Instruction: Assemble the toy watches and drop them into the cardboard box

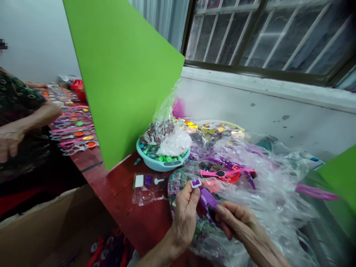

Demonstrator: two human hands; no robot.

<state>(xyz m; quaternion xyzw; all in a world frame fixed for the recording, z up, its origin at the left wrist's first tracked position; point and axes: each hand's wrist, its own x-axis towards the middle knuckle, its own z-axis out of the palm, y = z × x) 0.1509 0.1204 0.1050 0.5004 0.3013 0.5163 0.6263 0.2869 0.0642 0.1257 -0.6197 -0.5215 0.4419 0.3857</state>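
Observation:
My left hand (187,209) is closed, with a small white-rimmed purple square piece (196,183) pinched at its thumb and fingertip. Between my two hands is a purple toy watch (208,200), its strap tilted down to the right. My right hand (240,218) grips that watch's lower end between thumb and fingers. Part of the strap is hidden behind the fingers. Just beyond, a pink toy watch (219,172) lies on crumpled clear plastic bags (267,200). Left of my hands, a clear plastic blister tray (144,198) holds a white square, a purple piece and a small white part.
A light-blue basin (164,165) of small green parts and bags stands on the red table (125,196). A green panel (119,74) rises behind it. At left, another person's arm (36,116) is near rows of packed trays (76,129). A cardboard box (55,222) sits below.

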